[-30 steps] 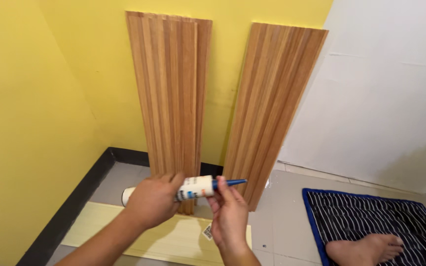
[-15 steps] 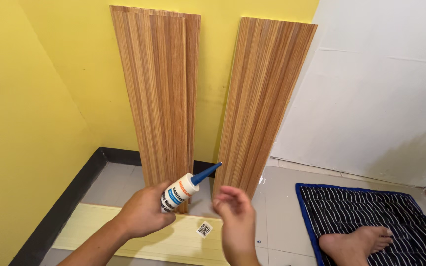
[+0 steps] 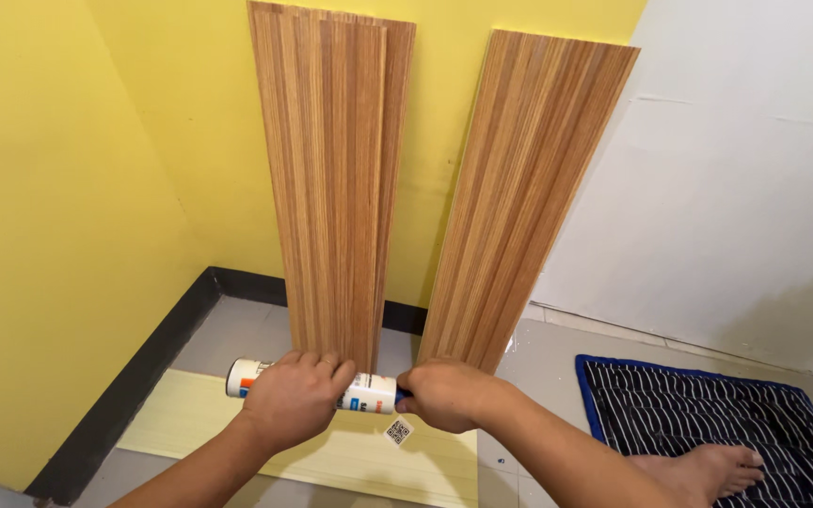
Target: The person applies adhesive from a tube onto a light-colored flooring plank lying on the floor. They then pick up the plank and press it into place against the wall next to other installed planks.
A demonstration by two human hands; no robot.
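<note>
The step in hand looked like work at the nozzle end of a glue tube, the cap being either twisted on or taken off; which of the two could not be told from this view.

Going from the left: a yellow wall [image 3: 39, 235] ran down to a dark skirting [image 3: 134, 376] and a grey floor [image 3: 237, 334]; on that floor lay a pale yellow panel [image 3: 181, 414], flat, with a small square code sticker [image 3: 398, 432] near its middle; the left hand [image 3: 294, 400] was wrapped over the white tube [image 3: 369, 393], fingers pressed together and curled across the top of its body, so that only the tube's left end and a short stretch to the right of the knuckles showed; the tube lay roughly level, above the pale panel and just in front of the foot of the left wooden panel [image 3: 331, 179], which leaned upright against the wall; the right hand [image 3: 444, 395] closed as a fist round the tube's nozzle end, fingers folded tight, the tip itself hidden inside them; behind it the right wooden panel [image 3: 529, 198] leaned tilted against the wall; further right lay a striped mat [image 3: 708, 414] with a blue border, and a bare foot [image 3: 708, 470] rested on it.

The next move, as I judged it, called for a steady hold by the left hand while the right turned at the tip, without squeezing the body hard.
</note>
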